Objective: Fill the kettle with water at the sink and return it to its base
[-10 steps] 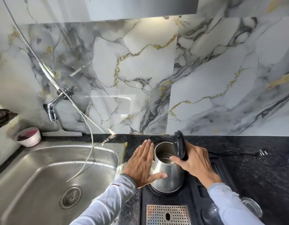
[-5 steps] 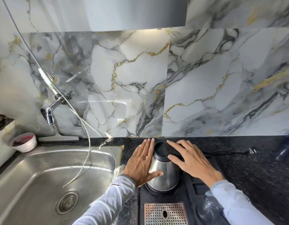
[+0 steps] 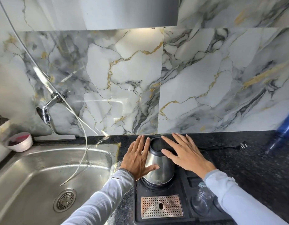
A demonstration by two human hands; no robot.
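Both hands are on the kettle (image 3: 158, 166), which sits on its round base (image 3: 154, 186) in the black tray (image 3: 195, 213) on the worktop (image 3: 254, 168), just right of the sink (image 3: 43, 169). Pretty sure this is the tail end: lid is down, kettle is seated, tap (image 3: 47, 112) isn't running. Can't see inside, so whether it's actually full I can't tell. My left hand (image 3: 137, 158) lies flat against its left side, fingers straight, thumb across the front, not really gripping. My right hand (image 3: 184, 155) rests spread open over the black lid and handle side, holding nothing. Kettle itself is shiny steel, narrowing toward the top, upright. Plug (image 3: 242, 145) lies loose on the worktop behind, so plugging in looks left.
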